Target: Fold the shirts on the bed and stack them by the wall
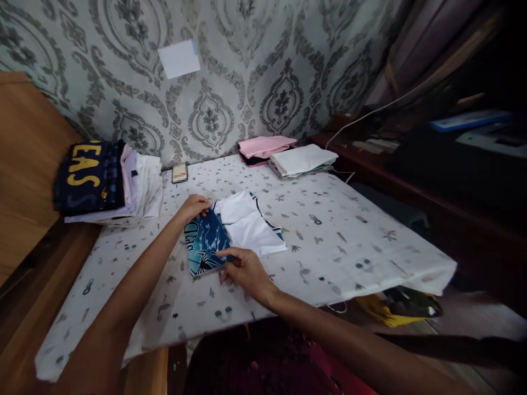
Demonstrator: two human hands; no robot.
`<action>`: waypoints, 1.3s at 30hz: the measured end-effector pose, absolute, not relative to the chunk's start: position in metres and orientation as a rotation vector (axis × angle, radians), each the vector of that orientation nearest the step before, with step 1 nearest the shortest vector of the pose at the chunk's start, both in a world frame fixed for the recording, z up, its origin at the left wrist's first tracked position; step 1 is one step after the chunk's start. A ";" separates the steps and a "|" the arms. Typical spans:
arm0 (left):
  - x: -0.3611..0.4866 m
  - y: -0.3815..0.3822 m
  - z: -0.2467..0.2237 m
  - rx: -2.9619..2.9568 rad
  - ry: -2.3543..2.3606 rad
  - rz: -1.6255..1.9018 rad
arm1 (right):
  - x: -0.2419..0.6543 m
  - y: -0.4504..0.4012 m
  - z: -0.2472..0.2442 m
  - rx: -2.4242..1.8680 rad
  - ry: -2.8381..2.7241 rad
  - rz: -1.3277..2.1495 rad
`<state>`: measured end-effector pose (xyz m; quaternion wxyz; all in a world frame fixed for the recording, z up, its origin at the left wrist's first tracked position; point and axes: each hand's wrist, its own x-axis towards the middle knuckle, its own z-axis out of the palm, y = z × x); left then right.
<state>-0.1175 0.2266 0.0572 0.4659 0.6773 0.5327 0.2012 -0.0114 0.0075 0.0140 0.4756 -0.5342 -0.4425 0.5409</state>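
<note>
A shirt lies partly folded on the cloth-covered table. Its blue-teal printed part (208, 241), with a black spider and lettering, is on the left, and its white part (249, 222) with dark striped edging spreads to the right. At the far edge of the printed part, my left hand (195, 207) has its fingers closed on the fabric. My right hand (246, 271) pinches the near right edge of the same printed part, thumb below and index finger on top. The fabric between both hands lies fairly flat.
Folded clothes (99, 178) are stacked at the left beside a wooden panel (31, 164). Pink folded cloth (265, 146) and white folded cloth (303, 159) sit at the back. A small square item (179, 173) lies near the patterned wall. A white cable (370, 112) runs at right.
</note>
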 end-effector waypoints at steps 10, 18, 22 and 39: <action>-0.137 0.221 0.046 1.765 1.242 0.617 | -0.004 0.013 0.018 -1.295 -1.071 1.465; -0.155 0.182 0.012 2.542 1.017 0.489 | 0.013 0.014 0.026 -1.409 -1.267 1.506; -0.153 0.180 0.005 2.582 1.047 0.364 | 0.022 0.004 0.036 -1.407 -1.442 1.372; -0.208 0.133 0.053 0.903 1.186 0.882 | -0.046 0.133 0.003 -1.229 -0.805 1.034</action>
